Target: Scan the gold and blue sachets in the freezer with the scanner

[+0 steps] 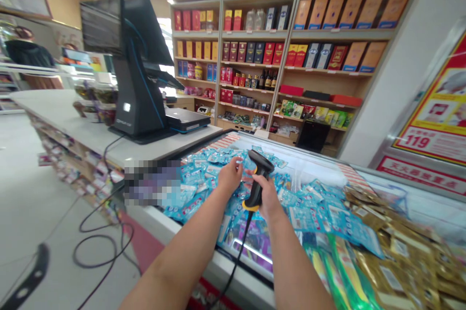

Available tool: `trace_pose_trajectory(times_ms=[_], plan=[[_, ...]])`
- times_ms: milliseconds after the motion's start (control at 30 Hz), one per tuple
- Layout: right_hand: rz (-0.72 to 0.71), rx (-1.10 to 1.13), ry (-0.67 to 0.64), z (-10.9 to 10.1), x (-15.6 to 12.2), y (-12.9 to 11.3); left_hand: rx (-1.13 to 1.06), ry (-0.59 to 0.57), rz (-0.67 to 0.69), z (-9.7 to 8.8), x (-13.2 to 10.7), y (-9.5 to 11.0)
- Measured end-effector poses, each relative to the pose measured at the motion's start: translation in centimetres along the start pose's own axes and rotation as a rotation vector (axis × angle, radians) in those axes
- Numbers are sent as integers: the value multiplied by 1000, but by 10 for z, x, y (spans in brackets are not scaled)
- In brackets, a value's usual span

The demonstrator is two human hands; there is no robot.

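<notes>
My right hand (pixel 268 194) is wrapped around the handle of a black barcode scanner (pixel 257 188) with yellow trim, held upright above the glass counter. Its cable (pixel 243 247) runs down towards the counter's front edge. Just left of the scanner, my left hand (pixel 230 175) hovers with loosely curled fingers, slightly apart, and I see nothing held in them. Beneath both hands lie many blue packets (pixel 196 176), spread across the glass counter top (pixel 309 154). More blue packets (pixel 313 215) lie to the right of my right hand.
Gold packets (pixel 407 247) and green packs (pixel 345 276) cover the counter's right end. A black checkout terminal (pixel 140 72) stands on the white counter (pixel 47 101) at left. A looping cable (pixel 98 237) hangs beside it. Shelves (pixel 287 33) of boxes and bottles line the back.
</notes>
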State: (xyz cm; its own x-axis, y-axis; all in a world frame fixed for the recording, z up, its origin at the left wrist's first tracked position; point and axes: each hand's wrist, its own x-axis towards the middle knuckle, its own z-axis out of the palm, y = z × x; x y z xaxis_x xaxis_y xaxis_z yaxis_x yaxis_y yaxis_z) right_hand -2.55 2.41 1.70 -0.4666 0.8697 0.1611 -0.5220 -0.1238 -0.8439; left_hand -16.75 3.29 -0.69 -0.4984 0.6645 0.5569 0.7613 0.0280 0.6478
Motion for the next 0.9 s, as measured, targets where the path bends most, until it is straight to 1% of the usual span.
trace_pose_trajectory(times_ms=[100,200,233,267,300,333,400,467,500,533,600,733,833,900], plan=[[4,74,55,-1,1,3,33,-142,91,2,-10,10],[69,111,193,-8,6,7,84,-333,155,7,-15,16],[100,118,240,-11,8,9,99,-372,168,8,-15,17],[130,121,287,-15,10,10,107,-384,175,8,-14,17],[155,120,332,-19,13,12,114,-365,171,8,-13,17],[174,112,375,-24,15,14,122,-317,154,6,-11,16],[186,70,446,-34,21,17,166,-176,95,2,-5,13],[160,12,485,-45,27,19,240,-49,20,-4,1,8],[135,-16,498,-50,30,20,277,-16,-14,-6,3,5],[106,-39,512,-55,32,21,312,-10,-41,-7,5,3],[67,-68,551,-63,36,19,373,-37,-68,-5,7,0],[72,-97,641,-77,39,13,435,-75,-65,6,10,-1],[14,-139,622,-87,40,10,470,-78,-93,13,13,-1],[-24,-169,564,-91,41,9,496,-82,-103,14,16,-2]])
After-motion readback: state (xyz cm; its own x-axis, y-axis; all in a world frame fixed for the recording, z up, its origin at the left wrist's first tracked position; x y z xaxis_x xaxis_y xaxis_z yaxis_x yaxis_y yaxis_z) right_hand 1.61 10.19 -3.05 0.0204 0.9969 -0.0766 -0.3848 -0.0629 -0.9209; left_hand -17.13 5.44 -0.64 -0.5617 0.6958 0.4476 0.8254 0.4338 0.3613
